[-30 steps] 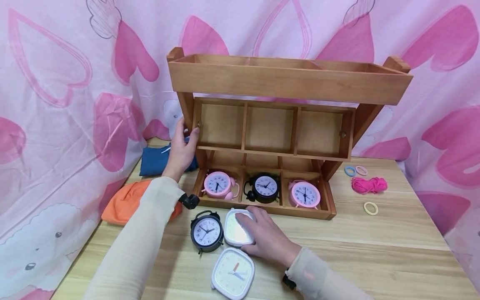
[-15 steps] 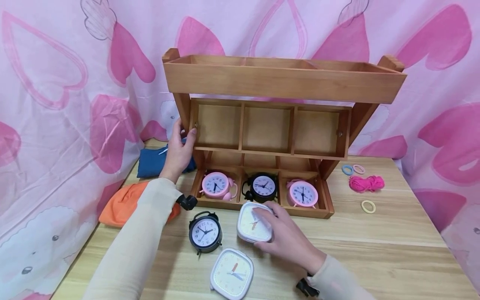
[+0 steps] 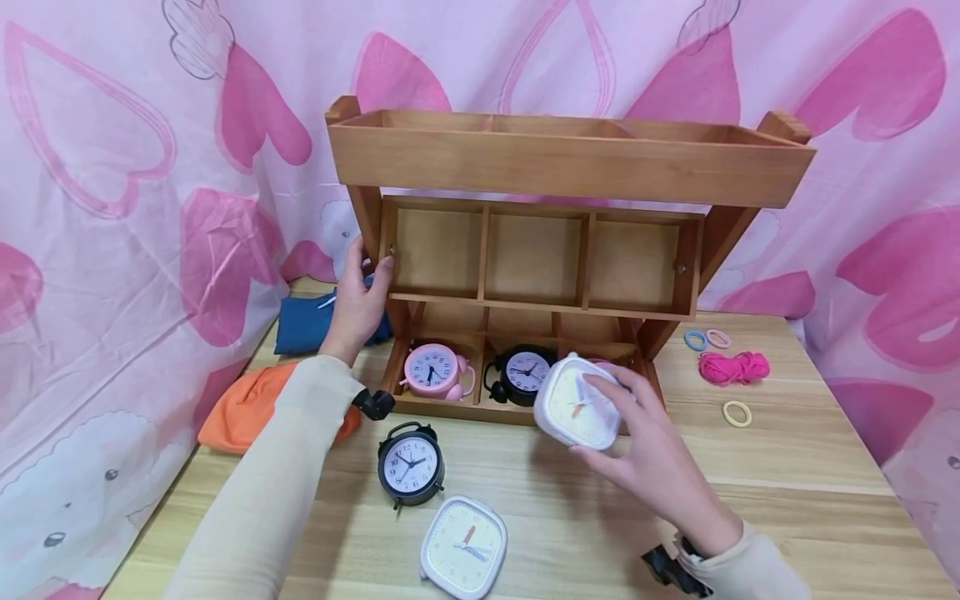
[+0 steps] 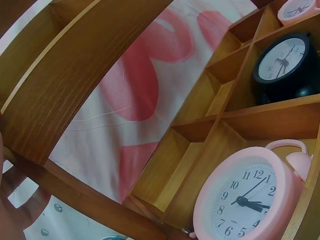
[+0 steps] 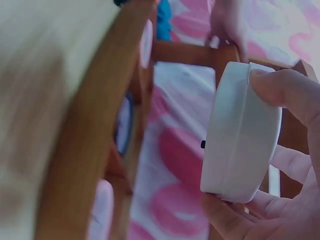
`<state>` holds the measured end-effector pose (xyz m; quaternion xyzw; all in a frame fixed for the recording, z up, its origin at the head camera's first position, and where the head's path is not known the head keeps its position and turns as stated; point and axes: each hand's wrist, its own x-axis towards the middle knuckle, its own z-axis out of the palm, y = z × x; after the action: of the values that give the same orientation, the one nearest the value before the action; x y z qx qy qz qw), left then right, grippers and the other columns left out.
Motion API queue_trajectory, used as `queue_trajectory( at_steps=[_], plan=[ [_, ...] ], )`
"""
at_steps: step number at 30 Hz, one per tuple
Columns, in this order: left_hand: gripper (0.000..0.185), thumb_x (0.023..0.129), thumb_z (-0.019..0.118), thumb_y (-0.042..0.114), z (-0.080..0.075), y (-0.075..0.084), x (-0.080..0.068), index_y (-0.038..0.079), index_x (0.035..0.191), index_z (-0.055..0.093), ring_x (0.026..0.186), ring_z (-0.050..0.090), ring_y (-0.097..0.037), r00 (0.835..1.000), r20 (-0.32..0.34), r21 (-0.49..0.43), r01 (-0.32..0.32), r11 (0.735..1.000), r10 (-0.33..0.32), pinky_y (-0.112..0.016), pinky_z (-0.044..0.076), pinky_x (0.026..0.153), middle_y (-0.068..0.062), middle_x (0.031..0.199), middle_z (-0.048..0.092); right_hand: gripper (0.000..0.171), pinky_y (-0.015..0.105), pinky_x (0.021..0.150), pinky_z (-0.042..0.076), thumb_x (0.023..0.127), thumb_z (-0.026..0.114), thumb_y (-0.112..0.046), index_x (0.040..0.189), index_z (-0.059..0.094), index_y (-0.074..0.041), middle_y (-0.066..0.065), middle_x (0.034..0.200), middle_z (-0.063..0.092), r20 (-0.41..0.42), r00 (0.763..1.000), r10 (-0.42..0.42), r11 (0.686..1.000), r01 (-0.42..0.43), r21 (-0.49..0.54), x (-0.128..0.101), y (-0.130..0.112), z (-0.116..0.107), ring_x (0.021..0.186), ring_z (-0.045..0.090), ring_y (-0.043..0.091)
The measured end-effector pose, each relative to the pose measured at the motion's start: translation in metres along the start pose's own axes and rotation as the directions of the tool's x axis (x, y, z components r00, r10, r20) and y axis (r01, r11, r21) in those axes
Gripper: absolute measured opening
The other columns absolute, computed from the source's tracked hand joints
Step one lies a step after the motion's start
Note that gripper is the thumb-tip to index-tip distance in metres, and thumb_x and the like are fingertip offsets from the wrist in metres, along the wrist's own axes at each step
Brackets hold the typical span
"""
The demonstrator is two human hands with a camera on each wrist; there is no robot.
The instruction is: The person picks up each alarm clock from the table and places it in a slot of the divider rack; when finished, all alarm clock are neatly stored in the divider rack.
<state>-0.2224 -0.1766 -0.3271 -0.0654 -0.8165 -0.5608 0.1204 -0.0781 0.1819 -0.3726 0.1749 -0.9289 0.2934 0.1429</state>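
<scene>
Your right hand [image 3: 645,450] has lifted the white square clock [image 3: 576,403] off the wooden table [image 3: 787,500], fingers curled round it, now before the wooden rack [image 3: 570,167]'s lower right compartment. Left hand [image 3: 358,298] grips the rack's left post. Pink heart curtain [image 3: 112,208] behind the rack; hair ties [image 3: 738,414] right, folded cloths [image 3: 247,404] left.

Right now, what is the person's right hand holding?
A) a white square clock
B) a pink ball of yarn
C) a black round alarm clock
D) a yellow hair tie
A: the right hand grips the white square clock, lifted off the table in front of the wooden shelf.
</scene>
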Motion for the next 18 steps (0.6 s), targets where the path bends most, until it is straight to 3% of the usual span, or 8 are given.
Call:
queue_trajectory(
  at_steps=[5, 9, 11, 13, 18],
  plan=[
    [0.058, 0.105, 0.047, 0.025, 0.000, 0.000, 0.000, 0.014, 0.155, 0.019, 0.139, 0.040, -0.034, 1.000, -0.002, -0.001, -0.005, 1.000, 0.005, -0.057, 0.041, 0.108, -0.015, 0.154, 0.035, 0.086, 0.044, 0.089, 0.052, 0.065, 0.093, -0.021, 0.140, 0.053, -0.013, 0.015, 0.142, 0.043, -0.071, 0.997, 0.021, 1.000, -0.022, -0.007, 0.015, 0.002, -0.023, 0.120, 0.048, 0.029],
    [0.058, 0.105, 0.047, 0.026, -0.001, 0.000, 0.000, 0.014, 0.155, 0.019, 0.139, 0.040, -0.035, 1.000, -0.004, -0.001, -0.004, 1.000, 0.004, -0.058, 0.041, 0.108, -0.015, 0.154, 0.035, 0.084, 0.053, 0.092, 0.049, 0.065, 0.092, -0.015, 0.140, 0.053, -0.009, 0.019, 0.141, 0.043, -0.139, 0.990, 0.037, 0.999, -0.037, 0.002, 0.033, 0.000, -0.041, 0.121, 0.046, 0.034],
    [0.058, 0.105, 0.046, 0.026, -0.001, 0.000, 0.000, 0.014, 0.155, 0.019, 0.139, 0.040, -0.035, 1.000, -0.003, -0.001, -0.004, 1.000, 0.004, -0.058, 0.041, 0.108, -0.016, 0.154, 0.034, 0.084, 0.063, 0.090, 0.047, 0.066, 0.091, -0.014, 0.140, 0.052, -0.009, 0.020, 0.141, 0.043, -0.175, 0.984, 0.046, 0.999, -0.046, 0.005, 0.043, -0.001, -0.050, 0.121, 0.045, 0.037],
    [0.058, 0.105, 0.046, 0.026, -0.001, 0.000, 0.000, 0.014, 0.155, 0.020, 0.139, 0.040, -0.036, 1.000, -0.002, -0.001, -0.005, 1.000, 0.005, -0.058, 0.041, 0.108, -0.016, 0.154, 0.035, 0.084, 0.065, 0.089, 0.046, 0.067, 0.091, -0.013, 0.141, 0.052, -0.011, 0.021, 0.142, 0.042, -0.212, 0.975, 0.059, 0.998, -0.057, 0.017, 0.052, -0.001, -0.058, 0.122, 0.044, 0.038],
    [0.058, 0.105, 0.047, 0.027, 0.000, 0.000, 0.000, 0.014, 0.154, 0.021, 0.138, 0.041, -0.034, 1.000, -0.003, -0.002, -0.004, 1.000, 0.004, -0.057, 0.041, 0.108, -0.015, 0.153, 0.036, 0.084, 0.052, 0.087, 0.043, 0.067, 0.090, -0.014, 0.142, 0.053, -0.013, 0.020, 0.144, 0.043, -0.304, 0.950, 0.072, 0.997, -0.068, 0.025, 0.077, 0.008, -0.071, 0.125, 0.043, 0.036]
  ],
)
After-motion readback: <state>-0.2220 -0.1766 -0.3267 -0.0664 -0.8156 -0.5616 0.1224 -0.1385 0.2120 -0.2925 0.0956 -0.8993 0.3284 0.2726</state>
